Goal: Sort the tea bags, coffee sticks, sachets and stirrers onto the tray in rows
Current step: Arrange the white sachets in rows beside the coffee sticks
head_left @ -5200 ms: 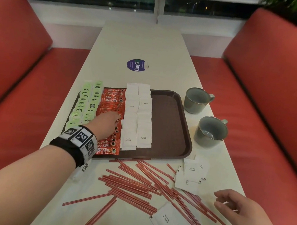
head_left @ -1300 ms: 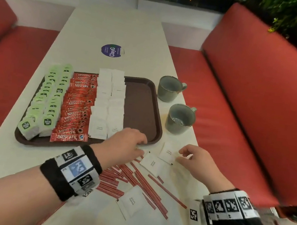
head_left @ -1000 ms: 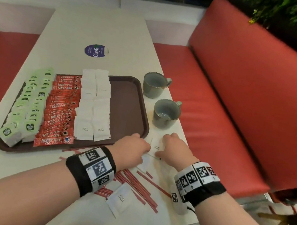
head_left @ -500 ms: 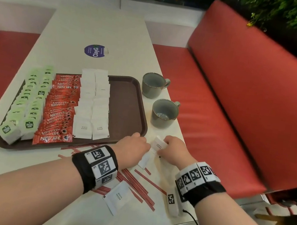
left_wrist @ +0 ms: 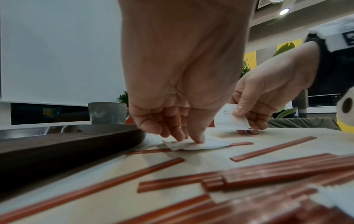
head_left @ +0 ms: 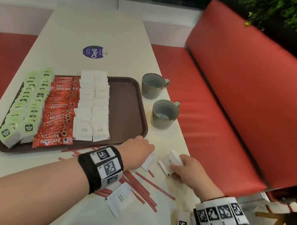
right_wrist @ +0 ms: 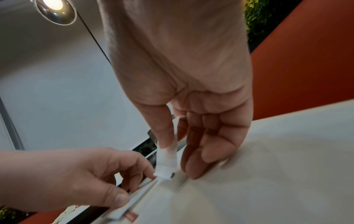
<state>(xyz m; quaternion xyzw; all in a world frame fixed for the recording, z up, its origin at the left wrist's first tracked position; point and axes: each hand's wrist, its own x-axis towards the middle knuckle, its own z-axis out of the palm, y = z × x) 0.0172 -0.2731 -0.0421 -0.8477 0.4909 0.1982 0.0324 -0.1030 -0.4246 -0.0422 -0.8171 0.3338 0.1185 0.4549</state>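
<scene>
1. Tray (head_left: 129, 109): dark brown, rectangular, flat on the surface; right-hand portion bare.
2. Tea bags (head_left: 28, 103): green-and-white packets in two rows along the tray's left side.
3. Coffee sticks (head_left: 60, 109): red, overlapped in one row beside the tea bags.
4. Sachets (head_left: 93, 108): white, two rows right of the coffee sticks.
5. Loose sachets: one lifted, pinched on edge (head_left: 170, 162); one flat under fingertips (left_wrist: 195, 144); one flat nearer the surface edge (head_left: 120, 200).
6. Stirrers (head_left: 142, 189): thin, red, scattered on the surface near the tray's near edge.
</scene>
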